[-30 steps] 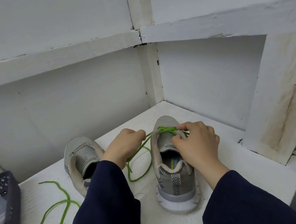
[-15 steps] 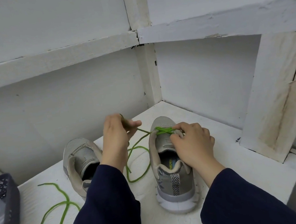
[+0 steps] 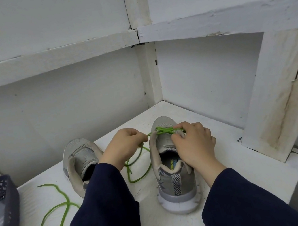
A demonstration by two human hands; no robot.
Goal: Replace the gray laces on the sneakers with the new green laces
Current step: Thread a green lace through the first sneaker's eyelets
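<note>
White-painted walls are meeting at a corner post, a horizontal rail running along each — a stained plank is leaning at right on the scuffed white platform.

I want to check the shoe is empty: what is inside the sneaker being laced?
Only its insole with a green printed logo shows in the sneaker opening. The toe area is hidden under the tongue and the right hand.
</note>
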